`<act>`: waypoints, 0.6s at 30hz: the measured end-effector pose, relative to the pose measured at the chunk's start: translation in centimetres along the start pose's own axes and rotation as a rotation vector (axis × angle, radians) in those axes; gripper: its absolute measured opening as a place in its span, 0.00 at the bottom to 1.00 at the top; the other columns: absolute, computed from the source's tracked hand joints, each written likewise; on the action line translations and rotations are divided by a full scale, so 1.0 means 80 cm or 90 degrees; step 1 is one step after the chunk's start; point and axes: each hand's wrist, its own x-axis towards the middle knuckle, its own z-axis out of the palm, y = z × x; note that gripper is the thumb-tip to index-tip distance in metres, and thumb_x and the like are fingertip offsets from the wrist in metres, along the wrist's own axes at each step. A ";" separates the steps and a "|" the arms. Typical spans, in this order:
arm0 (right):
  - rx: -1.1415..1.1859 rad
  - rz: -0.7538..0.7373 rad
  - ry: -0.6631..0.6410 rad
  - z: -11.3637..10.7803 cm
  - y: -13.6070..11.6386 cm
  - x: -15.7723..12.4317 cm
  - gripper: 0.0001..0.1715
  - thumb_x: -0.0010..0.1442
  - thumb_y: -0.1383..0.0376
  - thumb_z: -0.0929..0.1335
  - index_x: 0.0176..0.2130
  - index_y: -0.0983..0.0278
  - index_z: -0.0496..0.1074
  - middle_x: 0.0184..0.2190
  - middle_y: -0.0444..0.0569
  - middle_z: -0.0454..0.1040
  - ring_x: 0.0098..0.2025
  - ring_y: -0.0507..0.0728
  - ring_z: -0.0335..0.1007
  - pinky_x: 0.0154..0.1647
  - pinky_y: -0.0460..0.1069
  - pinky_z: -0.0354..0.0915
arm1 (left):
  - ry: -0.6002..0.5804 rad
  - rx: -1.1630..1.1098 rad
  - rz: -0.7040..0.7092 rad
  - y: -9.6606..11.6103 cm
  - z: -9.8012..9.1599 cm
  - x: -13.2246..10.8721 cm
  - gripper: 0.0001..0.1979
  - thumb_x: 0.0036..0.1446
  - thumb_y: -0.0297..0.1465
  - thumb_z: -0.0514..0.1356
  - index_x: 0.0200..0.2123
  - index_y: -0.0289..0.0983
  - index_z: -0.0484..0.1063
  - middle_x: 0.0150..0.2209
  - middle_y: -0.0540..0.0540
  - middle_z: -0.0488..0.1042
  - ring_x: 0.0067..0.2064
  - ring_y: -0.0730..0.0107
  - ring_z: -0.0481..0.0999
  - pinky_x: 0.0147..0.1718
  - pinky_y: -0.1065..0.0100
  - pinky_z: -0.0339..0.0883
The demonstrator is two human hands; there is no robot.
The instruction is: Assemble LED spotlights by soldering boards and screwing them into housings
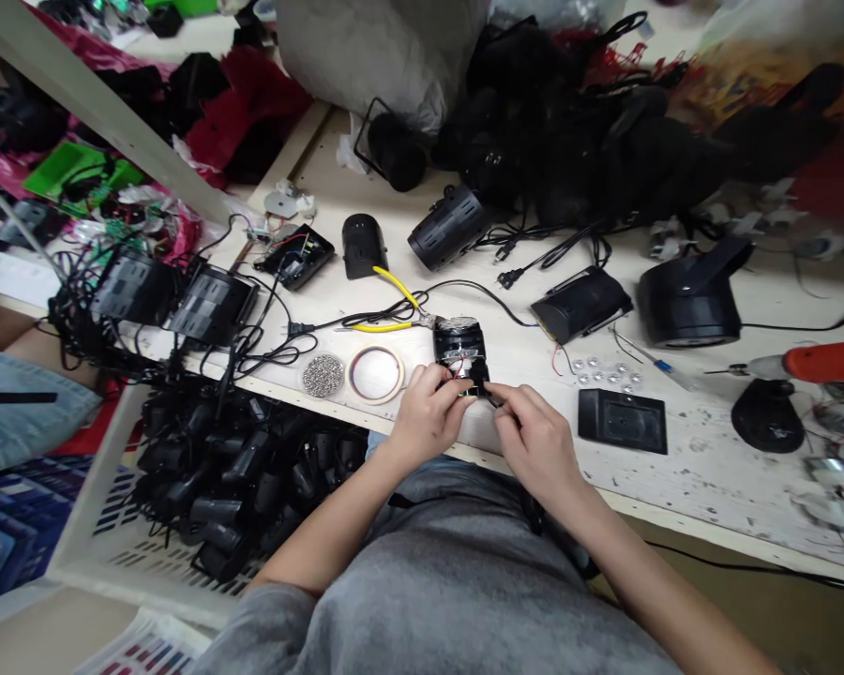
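An opened black plastic housing [459, 336] lies in front of me at the table's near edge, with red wires and a round clear part at its far end. My left hand [429, 412] is closed at its near left side, fingertips pinched by the wires and a small green-edged board. From the right, my right hand [538, 445] grips the near right corner with thumb and index finger; what lies under the fingertips is partly hidden. Yellow-handled cutters [386, 327] rest with their jaws against the housing's far left. A tape roll [375, 374] is left of my left hand.
A dish of small screws [323, 375] stands beside the tape. At right are a black rectangular cover [623, 421], several clear lenses [607, 375], a screwdriver [665, 366] and an orange power tool [826, 361]. A white crate [88, 553] of black parts sits below left. Black housings and cords line the back.
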 end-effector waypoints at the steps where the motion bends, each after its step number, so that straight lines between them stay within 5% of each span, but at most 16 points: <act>1: 0.025 0.023 -0.008 -0.001 -0.001 0.001 0.19 0.60 0.72 0.62 0.47 0.62 0.76 0.32 0.48 0.76 0.34 0.57 0.73 0.37 0.52 0.70 | 0.000 0.002 0.001 0.000 0.000 0.000 0.09 0.67 0.32 0.58 0.45 0.36 0.75 0.37 0.44 0.68 0.39 0.63 0.68 0.37 0.62 0.65; 6: 0.155 0.185 -0.020 -0.002 0.000 0.000 0.13 0.60 0.67 0.64 0.39 0.62 0.78 0.28 0.45 0.74 0.28 0.55 0.69 0.33 0.51 0.68 | 0.007 0.010 0.010 0.001 0.000 0.001 0.08 0.67 0.32 0.57 0.45 0.36 0.74 0.37 0.44 0.67 0.39 0.63 0.67 0.37 0.63 0.65; 9: 0.174 0.195 -0.006 0.000 0.001 -0.002 0.14 0.61 0.67 0.64 0.40 0.62 0.79 0.28 0.44 0.73 0.27 0.54 0.67 0.31 0.50 0.66 | 0.000 -0.001 0.012 0.001 -0.001 0.002 0.08 0.67 0.32 0.57 0.45 0.36 0.74 0.37 0.44 0.68 0.40 0.63 0.67 0.37 0.63 0.65; 18: -0.173 -0.165 -0.007 0.004 -0.013 0.004 0.15 0.64 0.75 0.61 0.43 0.66 0.74 0.30 0.50 0.69 0.33 0.58 0.66 0.33 0.53 0.64 | -0.022 -0.014 0.012 -0.001 -0.003 0.004 0.10 0.68 0.33 0.55 0.44 0.35 0.74 0.37 0.43 0.69 0.39 0.62 0.66 0.37 0.61 0.65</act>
